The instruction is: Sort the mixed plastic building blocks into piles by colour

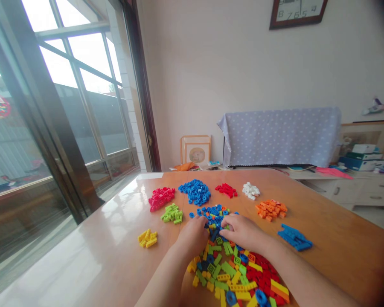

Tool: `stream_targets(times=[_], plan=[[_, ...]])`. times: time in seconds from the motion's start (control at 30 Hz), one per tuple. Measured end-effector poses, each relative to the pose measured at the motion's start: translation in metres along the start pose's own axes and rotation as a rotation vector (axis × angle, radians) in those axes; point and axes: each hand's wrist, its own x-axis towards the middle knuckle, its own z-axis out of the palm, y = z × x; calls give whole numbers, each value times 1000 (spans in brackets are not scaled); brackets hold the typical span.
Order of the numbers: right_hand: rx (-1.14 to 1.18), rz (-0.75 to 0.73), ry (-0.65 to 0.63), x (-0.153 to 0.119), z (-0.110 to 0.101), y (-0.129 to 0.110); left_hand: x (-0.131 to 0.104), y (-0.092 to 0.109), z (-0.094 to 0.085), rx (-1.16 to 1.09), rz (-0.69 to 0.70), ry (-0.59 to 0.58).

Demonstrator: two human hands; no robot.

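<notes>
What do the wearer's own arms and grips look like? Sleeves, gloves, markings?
The left forearm and right forearm are bare where visible: no sleeve, watch or bracelet, and no cables or markings I can see. The left grip and right grip are ordinary human hands, ungloved. Can't rule out rings.

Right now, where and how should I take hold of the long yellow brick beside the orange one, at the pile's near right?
I'd pinch the yellow brick by its two short ends, from above, with the right hand. It's long and nothing covers its top, while the orange brick runs along its near side. Whether they're joined, I can't tell.
</notes>
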Motion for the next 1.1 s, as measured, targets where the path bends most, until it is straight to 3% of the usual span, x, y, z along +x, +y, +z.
stream_targets(times=[0.5, 0.67, 0.83, 0.97, 1.1], plan=[[-27, 42, 54, 7, 14, -3, 2, -3, 3, -32, -22, 14], [355, 25, 63, 5, 10, -3, 2, -6, 2, -29, -28, 21], [783, 173, -39, 5, 5, -8, 3, -8, 2, -6, -53, 31], [892, 205, -40, 15, 5, -15, 3, -9, 1, -8, -39, 16], [858, 119, 48, 34, 5, -19, 3, -13, 2, -41, -53, 29]])
